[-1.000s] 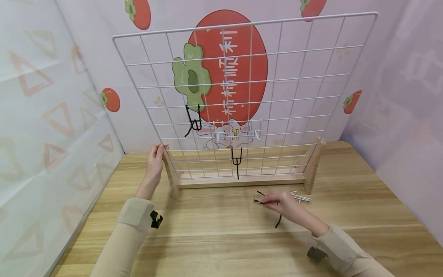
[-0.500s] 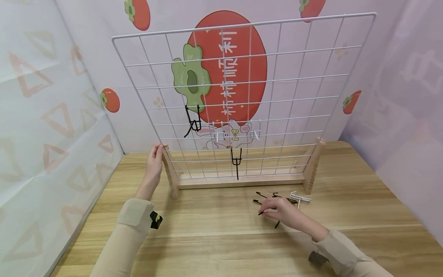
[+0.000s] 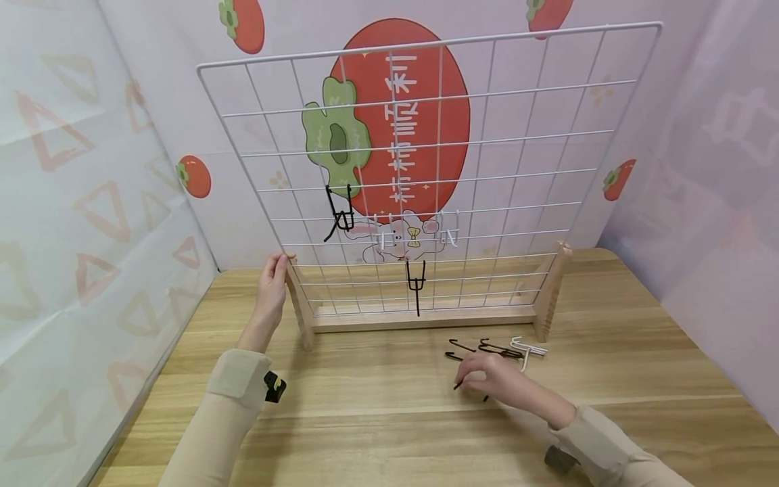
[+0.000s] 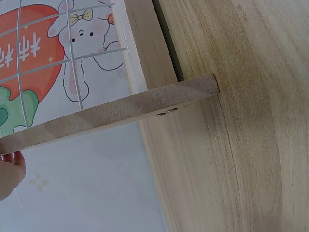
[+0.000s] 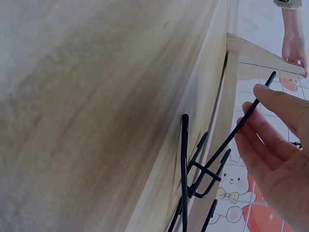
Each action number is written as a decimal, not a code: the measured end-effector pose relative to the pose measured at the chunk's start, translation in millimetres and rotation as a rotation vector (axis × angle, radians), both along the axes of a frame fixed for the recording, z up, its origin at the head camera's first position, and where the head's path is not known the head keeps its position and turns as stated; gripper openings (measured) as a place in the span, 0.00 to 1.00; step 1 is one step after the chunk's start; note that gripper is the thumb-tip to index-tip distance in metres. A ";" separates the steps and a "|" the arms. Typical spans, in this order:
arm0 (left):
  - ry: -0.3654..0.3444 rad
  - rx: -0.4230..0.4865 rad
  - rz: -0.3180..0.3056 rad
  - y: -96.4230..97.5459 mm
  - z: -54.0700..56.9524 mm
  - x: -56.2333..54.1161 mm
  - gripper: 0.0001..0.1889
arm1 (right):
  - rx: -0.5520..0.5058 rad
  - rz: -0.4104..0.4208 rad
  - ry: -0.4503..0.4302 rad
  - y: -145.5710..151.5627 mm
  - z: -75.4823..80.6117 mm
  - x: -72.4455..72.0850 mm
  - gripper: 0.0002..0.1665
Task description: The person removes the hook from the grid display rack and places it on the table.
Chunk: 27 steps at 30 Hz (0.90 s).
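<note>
My left hand [image 3: 271, 284] grips the top of the left side post [image 3: 299, 304] of a wooden stand [image 3: 365, 324]. In the left wrist view its fingertips [image 4: 17, 158] sit at the post's edge [image 4: 113, 108]. A white wire grid panel [image 3: 426, 45] rises from this stand. Over the tabletop, in front of the stand's right half, my right hand [image 3: 498, 380] pinches the long arm of a black wire hook [image 5: 223, 145] between thumb and fingers. Another black hook [image 5: 185, 159] lies close by it. The palm hides part of the pile in the head view.
Loose black hooks [image 3: 502, 350] and white hooks [image 3: 531, 348] lie near the stand's right foot. On the grid hang two black hooks [image 3: 416, 284] and two white hooks [image 3: 449, 237]. A patterned backdrop [image 3: 517, 155] stands behind.
My right hand has come slightly toward me from over the pile, uncovering several black hooks, and the pinched hook's arm tip shows lower. My left hand stays on the post.
</note>
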<state>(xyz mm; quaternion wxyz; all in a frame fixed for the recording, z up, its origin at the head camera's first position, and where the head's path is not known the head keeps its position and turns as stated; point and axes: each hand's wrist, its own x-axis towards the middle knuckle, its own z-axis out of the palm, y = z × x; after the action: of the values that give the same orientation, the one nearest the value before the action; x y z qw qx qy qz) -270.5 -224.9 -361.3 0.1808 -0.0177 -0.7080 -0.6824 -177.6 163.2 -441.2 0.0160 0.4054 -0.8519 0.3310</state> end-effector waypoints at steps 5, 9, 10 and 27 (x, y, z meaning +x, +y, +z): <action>-0.009 -0.002 0.001 0.3 1.2 1.2 0.13 | -0.057 0.064 0.065 -3.1 -1.5 0.2 0.03; -0.011 -0.008 0.000 -0.6 0.7 0.7 0.13 | -0.032 0.080 0.081 -6.4 -1.9 2.5 0.04; -0.013 -0.010 -0.001 -0.9 0.3 0.4 0.12 | -0.011 0.071 0.060 -7.0 -1.3 3.7 0.05; -0.038 -0.021 0.000 -2.7 -1.0 0.3 0.08 | 0.021 0.100 0.088 -9.5 -3.8 4.3 0.06</action>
<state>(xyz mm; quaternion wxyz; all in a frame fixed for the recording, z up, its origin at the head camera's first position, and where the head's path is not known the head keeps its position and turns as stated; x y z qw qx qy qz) -270.1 -227.7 -362.3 0.1674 -0.0065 -0.7183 -0.6753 -173.3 153.6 -445.0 0.0324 0.4618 -0.8326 0.3042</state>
